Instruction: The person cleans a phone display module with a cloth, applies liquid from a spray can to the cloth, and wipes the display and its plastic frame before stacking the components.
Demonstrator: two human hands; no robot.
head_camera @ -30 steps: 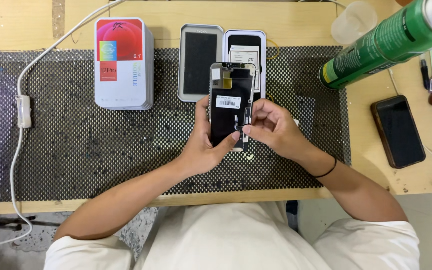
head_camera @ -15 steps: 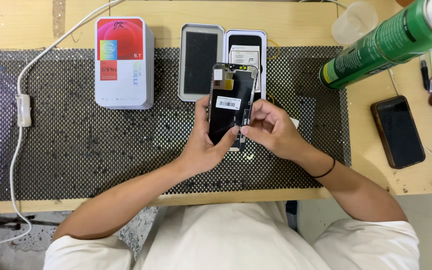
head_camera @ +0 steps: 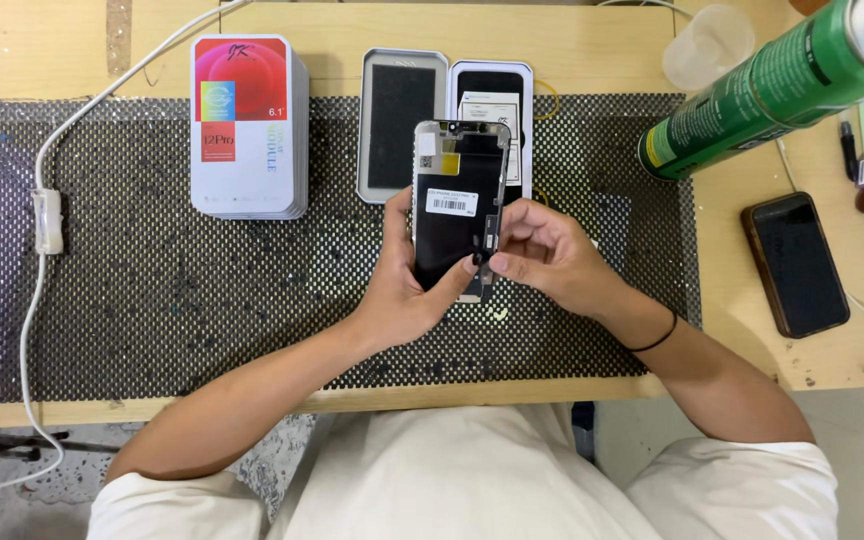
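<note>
**Screen panel in both hands, boxes open behind it**

While the left hand (head_camera: 407, 290) props the black screen panel (head_camera: 457, 205) upright from below and behind, with its fingers wrapped around the left edge and lower back, the right hand (head_camera: 542, 255) pinches the panel's right edge, thumb and fingertips closed together on a small strip there. The panel is lifted above the dotted black mat (head_camera: 152, 290), back side facing the camera, with a white label across its middle. Judging by the scene, the work is in its middle: the panel is out of its packaging and being fiddled with at its edge, but it is not joined to any phone body in view.

Just behind the panel lie an open grey tray (head_camera: 402, 125) and a second open box half (head_camera: 492, 95); a sealed white box (head_camera: 249, 125) sits to the left, well apart. A green spray can (head_camera: 762, 90) leans in at the right, near the mat's far corner, and a dark phone (head_camera: 797, 262) lies on the bare wood beyond the mat's right edge. A white cable (head_camera: 47, 215) runs down the left side. The mat in front of and to the left of the hands is open.
</note>
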